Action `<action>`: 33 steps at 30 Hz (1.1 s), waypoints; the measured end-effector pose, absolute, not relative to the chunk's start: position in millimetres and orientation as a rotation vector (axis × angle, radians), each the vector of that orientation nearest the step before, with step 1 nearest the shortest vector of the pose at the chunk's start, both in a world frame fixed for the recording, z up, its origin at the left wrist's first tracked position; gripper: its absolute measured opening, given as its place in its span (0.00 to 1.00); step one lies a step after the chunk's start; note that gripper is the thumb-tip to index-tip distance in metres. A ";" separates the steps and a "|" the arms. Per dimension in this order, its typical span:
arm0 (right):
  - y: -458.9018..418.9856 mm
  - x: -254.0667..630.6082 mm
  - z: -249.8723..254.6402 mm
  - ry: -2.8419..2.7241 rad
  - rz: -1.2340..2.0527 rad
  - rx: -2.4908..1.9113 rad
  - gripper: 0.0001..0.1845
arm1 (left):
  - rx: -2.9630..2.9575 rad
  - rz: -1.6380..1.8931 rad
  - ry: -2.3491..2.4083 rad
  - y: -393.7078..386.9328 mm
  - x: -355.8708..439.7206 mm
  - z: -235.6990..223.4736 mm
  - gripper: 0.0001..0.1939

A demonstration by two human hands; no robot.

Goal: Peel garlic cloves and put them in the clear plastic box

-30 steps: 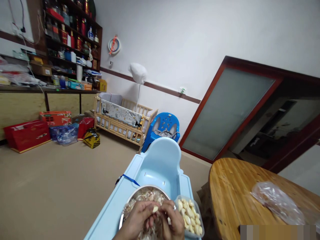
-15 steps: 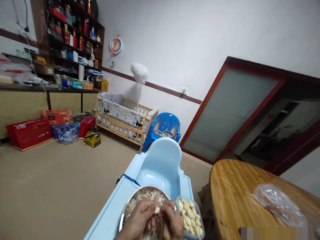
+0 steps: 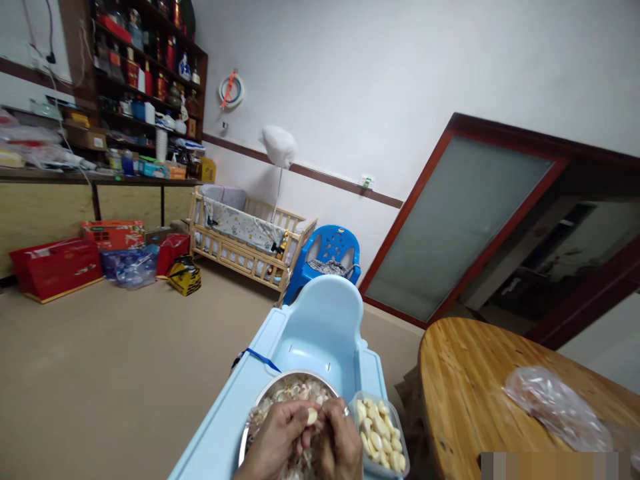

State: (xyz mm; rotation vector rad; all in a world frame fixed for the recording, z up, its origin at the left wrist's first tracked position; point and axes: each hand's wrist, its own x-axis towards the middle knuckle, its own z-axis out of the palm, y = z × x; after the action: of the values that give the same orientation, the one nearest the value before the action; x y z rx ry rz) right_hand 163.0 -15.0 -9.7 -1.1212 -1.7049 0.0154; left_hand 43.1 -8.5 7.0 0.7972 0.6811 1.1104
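Observation:
My left hand (image 3: 273,445) and my right hand (image 3: 340,445) meet low in the view, with a peeled garlic clove (image 3: 312,417) pinched between their fingertips. Both hands are just above a steel bowl (image 3: 290,388) heaped with papery garlic skins (image 3: 287,393). To the right of my right hand, a clear plastic tub (image 3: 401,440) holds several peeled cloves. Bowl and tub both rest on the tray of a light blue plastic high chair (image 3: 320,327). My hands hide the near part of the bowl.
A round wooden table (image 3: 465,393) with a crumpled plastic bag (image 3: 555,407) lies to the right. Ahead on the floor stand a wooden crib (image 3: 240,247), a blue plastic chair (image 3: 325,257) and red boxes (image 3: 55,270). A glazed door (image 3: 450,227) is at right.
My hands have shifted slightly around the clove, with my right hand a little further left. The room view has barely moved.

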 end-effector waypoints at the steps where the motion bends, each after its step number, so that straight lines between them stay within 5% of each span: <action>1: -15.0 163.2 -9.6 -1.705 0.022 -1.123 0.11 | 0.786 1.111 0.680 -8.9 43.6 6.7 0.26; 13: -21.1 152.2 -3.9 -1.595 0.195 -1.129 0.16 | 0.726 1.186 0.725 -9.6 43.9 10.6 0.24; 33: -22.8 155.5 2.6 -1.218 0.629 -1.066 0.10 | 1.177 1.136 0.853 -16.5 36.0 30.2 0.23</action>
State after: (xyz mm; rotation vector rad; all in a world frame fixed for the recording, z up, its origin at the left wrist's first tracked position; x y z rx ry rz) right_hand 155.5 -22.8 2.6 -1.0658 -1.2184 0.6287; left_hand 36.0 -16.5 30.2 1.1770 0.8534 1.1357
